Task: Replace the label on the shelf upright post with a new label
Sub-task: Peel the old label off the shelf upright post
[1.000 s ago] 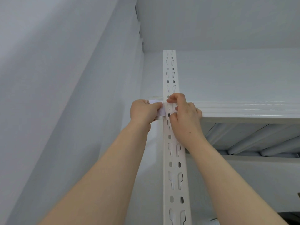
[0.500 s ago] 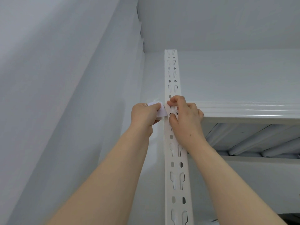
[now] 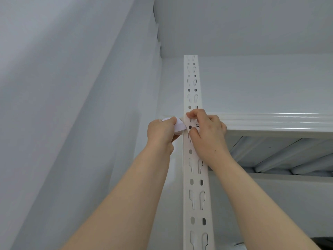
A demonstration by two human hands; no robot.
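Note:
A white slotted upright post point(image 3: 195, 177) runs up the middle of the head view. At shelf height a small white label point(image 3: 180, 126) sticks out from the post's left edge, curled away from the metal. My left hand point(image 3: 160, 134) pinches the label's free end just left of the post. My right hand point(image 3: 207, 130) lies against the post's front, with thumb and forefinger curled onto the post beside the label's other end. Whether that end still sticks to the post is hidden by the fingers.
A white shelf beam point(image 3: 270, 123) runs right from the post, with ribbed shelf underside point(image 3: 279, 156) below it. A pale wall point(image 3: 72, 105) stands close on the left and the ceiling point(image 3: 234, 24) above. A dark object point(image 3: 322, 240) shows at the bottom right corner.
My left hand has drawn the label leftward off the post's face, and the label now curls free at the left edge. My right hand stays on the post.

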